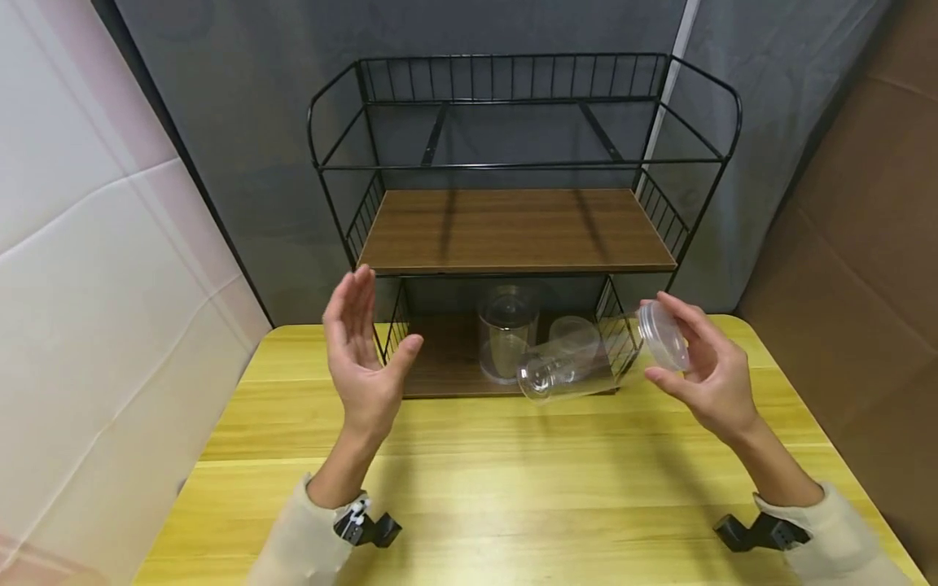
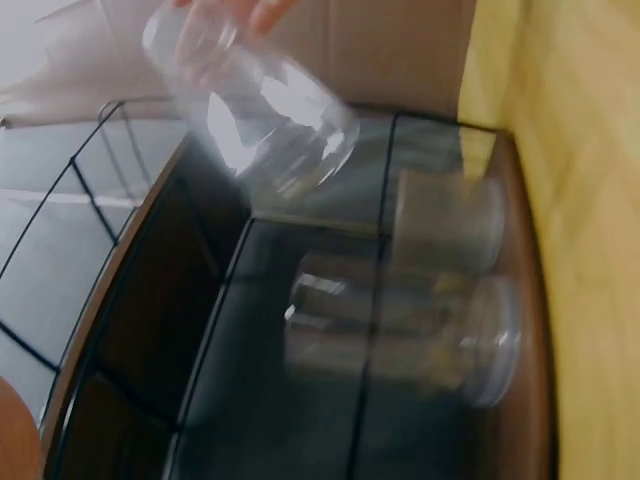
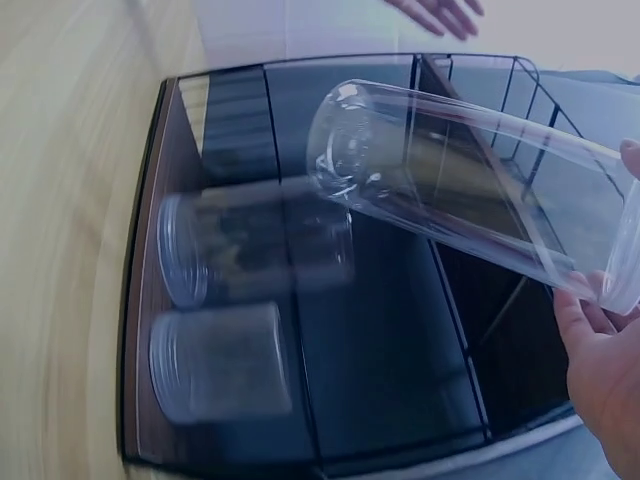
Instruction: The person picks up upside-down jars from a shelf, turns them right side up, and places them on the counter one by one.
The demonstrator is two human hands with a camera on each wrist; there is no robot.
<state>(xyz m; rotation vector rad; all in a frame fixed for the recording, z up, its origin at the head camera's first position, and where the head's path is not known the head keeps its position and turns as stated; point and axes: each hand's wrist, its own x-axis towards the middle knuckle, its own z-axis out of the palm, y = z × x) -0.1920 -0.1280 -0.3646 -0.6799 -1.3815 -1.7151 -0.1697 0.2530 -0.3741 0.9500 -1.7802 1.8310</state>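
Note:
My right hand (image 1: 707, 370) holds a tall clear plastic jar (image 1: 586, 376) by its lidded end, thumb and fingers around the lid (image 1: 663, 335). The jar is tilted almost sideways, its base pointing left, in front of the lower shelf; the right wrist view shows the jar (image 3: 450, 170) with nothing visible inside. My left hand (image 1: 366, 366) is raised at the rack's left front, palm facing inward, fingers straight and holding nothing. Behind the held jar, a tall clear jar (image 1: 506, 334) and a shorter clear jar (image 3: 220, 360) stand on the lower shelf.
A black wire rack (image 1: 523, 166) stands at the back of the yellow wood table (image 1: 513, 488), with a brown middle board (image 1: 513, 228) and a brown lower board (image 1: 440, 366). Its top level is an open frame with crossbars. A white wall (image 1: 110, 244) and a brown panel (image 1: 865, 244) flank the table.

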